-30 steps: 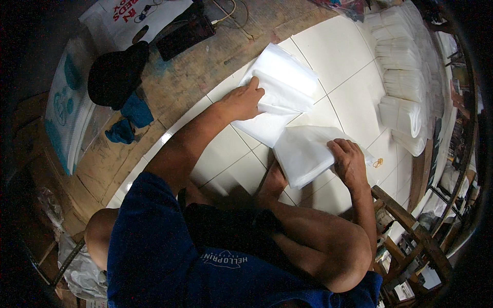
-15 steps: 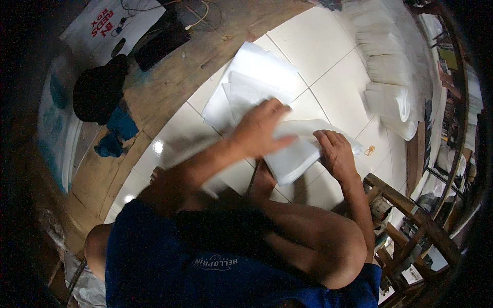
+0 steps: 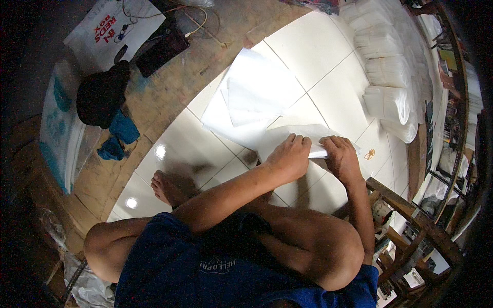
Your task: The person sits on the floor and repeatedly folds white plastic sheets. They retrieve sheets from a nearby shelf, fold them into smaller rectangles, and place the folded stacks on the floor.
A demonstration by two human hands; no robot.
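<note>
I sit on a white tiled floor [image 3: 313, 56]. A folded white sheet [image 3: 303, 136] lies in front of my knees. My left hand [image 3: 289, 156] presses flat on its near edge, fingers together. Right beside it, my right hand [image 3: 341, 156] rests on the same sheet's right end. Behind them lies a loose pile of larger white sheets [image 3: 254, 97], spread flat on the tiles and touching the folded one.
Stacks of folded white sheets [image 3: 387, 77] line the right wall. A wooden chair frame [image 3: 411, 215] stands at my right. A small rubber band [image 3: 369, 153] lies on the tile. At left are a black cap [image 3: 102, 92], blue cloth [image 3: 119, 136], a dark case [image 3: 162, 49] and a printed bag [image 3: 110, 28].
My left hand left the far pile of sheets and came across to the folded sheet beside my right hand. The view shifted slightly.
</note>
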